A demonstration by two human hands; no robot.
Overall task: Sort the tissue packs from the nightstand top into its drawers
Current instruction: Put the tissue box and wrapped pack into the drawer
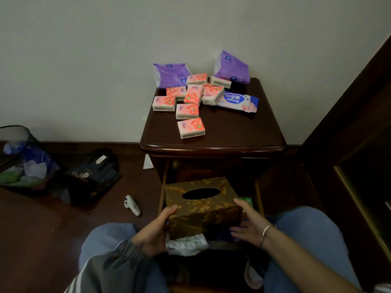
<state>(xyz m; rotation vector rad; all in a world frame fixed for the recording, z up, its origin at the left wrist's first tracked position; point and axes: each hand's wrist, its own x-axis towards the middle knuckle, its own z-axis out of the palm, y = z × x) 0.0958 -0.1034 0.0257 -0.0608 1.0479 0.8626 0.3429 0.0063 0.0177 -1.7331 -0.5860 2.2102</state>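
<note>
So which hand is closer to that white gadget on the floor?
The left hand. It holds the left end of the gold tissue box, just right of the white gadget. The right hand is at the box's other end, farther away.

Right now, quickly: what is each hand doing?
The left hand grips the left end of the tissue box, thumb curled over its top edge.
The right hand is open, its fingers fairly straight against the box's right end.
</note>
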